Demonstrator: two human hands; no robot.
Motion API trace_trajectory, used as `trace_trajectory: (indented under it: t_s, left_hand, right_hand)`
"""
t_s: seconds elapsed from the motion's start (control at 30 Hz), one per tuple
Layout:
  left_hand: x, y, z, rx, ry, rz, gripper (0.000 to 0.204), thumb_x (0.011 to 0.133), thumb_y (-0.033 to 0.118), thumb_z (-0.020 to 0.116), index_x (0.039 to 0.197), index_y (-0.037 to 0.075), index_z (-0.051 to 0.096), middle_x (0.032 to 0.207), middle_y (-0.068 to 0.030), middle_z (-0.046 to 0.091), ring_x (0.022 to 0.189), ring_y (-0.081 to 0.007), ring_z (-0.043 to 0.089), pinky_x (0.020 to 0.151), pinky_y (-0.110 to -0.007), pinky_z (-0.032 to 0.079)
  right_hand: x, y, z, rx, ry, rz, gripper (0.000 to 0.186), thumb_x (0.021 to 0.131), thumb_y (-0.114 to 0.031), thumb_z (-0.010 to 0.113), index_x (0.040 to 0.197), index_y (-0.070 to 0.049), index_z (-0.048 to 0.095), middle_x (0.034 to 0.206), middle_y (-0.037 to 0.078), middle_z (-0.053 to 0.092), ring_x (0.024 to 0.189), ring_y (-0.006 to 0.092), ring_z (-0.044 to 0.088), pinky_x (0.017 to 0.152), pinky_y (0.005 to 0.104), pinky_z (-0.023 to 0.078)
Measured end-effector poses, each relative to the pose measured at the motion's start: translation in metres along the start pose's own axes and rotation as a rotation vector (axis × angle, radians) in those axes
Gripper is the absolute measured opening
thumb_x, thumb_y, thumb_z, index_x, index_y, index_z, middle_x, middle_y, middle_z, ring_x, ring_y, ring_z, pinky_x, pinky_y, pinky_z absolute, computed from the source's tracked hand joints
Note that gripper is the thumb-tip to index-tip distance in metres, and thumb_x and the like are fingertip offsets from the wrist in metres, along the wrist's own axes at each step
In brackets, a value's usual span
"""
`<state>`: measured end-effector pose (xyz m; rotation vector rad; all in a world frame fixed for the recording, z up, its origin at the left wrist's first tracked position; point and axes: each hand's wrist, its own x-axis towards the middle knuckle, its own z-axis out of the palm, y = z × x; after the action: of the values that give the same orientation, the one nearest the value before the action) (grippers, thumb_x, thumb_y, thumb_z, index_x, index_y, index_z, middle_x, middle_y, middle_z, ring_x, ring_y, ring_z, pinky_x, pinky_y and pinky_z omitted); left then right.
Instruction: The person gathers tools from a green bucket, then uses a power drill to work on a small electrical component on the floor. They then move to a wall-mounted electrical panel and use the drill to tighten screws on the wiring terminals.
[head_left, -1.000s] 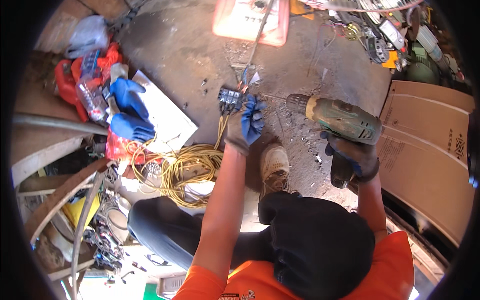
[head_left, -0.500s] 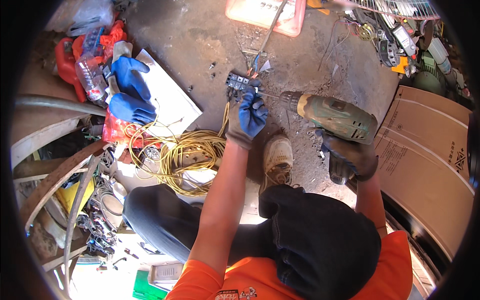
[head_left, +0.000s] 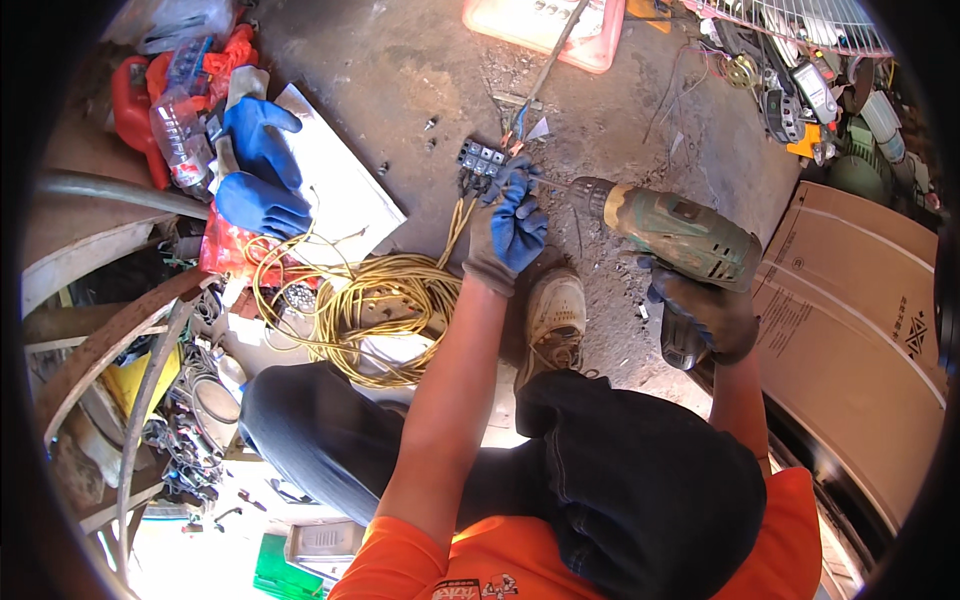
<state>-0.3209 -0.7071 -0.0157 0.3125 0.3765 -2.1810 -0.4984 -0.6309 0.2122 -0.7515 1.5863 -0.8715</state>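
Left is nearer, right stands off

The coil of yellow cable (head_left: 390, 290) spreads over on the left. From the right, the cordless drill (head_left: 680, 230) points leftward, clamped in the gloved right hand (head_left: 712, 310). The gloved left hand (head_left: 508, 230), well apart from the right, is nearer the black terminal block (head_left: 481, 158), which sits just ahead and left of its curled fingers, long axis roughly crosswise; whether they pinch it, I can't tell. The slim bit (head_left: 555, 183) aims at those fingers.
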Motion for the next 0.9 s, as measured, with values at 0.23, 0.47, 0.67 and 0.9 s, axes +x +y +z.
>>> trace_trajectory:
  t_s: [0.23,0.47,0.67,0.9]
  left_hand:
    - [0.006,-0.028,0.003,-0.133,0.098,0.038,0.021,0.099,0.016,0.053,0.119,0.013,0.059,0.103,-0.0013,0.064,0.059,-0.005,0.046,0.051,-0.021,0.039]
    - [0.039,-0.051,-0.015,-0.592,0.03,0.058,0.025,0.1,0.025,0.05,0.114,0.007,0.061,0.071,0.0028,0.058,0.055,-0.0083,0.047,0.051,-0.022,0.044]
    - [0.034,-0.044,-0.012,-0.564,0.035,0.018,0.032,0.1,0.032,0.05,0.114,0.006,0.061,0.062,0.0032,0.052,0.051,-0.0077,0.044,0.049,-0.021,0.043]
    - [0.034,-0.041,-0.003,-0.516,0.096,0.09,0.032,0.101,0.031,0.047,0.112,0.005,0.062,0.063,0.0028,0.053,0.05,-0.006,0.043,0.046,-0.02,0.04]
  right_hand:
    - [0.006,-0.011,0.002,-0.1,-0.013,-0.038,0.059,0.076,0.009,0.069,0.131,0.002,0.048,0.111,0.012,0.065,0.102,0.0201,0.063,0.09,0.033,0.051]
    - [0.022,-0.019,0.017,-0.299,-0.066,-0.132,0.05,0.076,0.007,0.068,0.124,0.002,0.054,0.112,0.009,0.063,0.103,0.0145,0.061,0.09,0.0303,0.049]
    - [0.036,-0.014,0.015,-0.42,-0.108,-0.156,0.051,0.073,0.009,0.068,0.122,0.003,0.055,0.109,0.009,0.064,0.098,0.0146,0.062,0.086,0.0294,0.05]
    - [0.039,-0.022,0.014,-0.552,-0.123,-0.099,0.049,0.072,0.009,0.069,0.119,0.003,0.056,0.105,0.007,0.064,0.093,0.0137,0.062,0.083,0.0293,0.051]
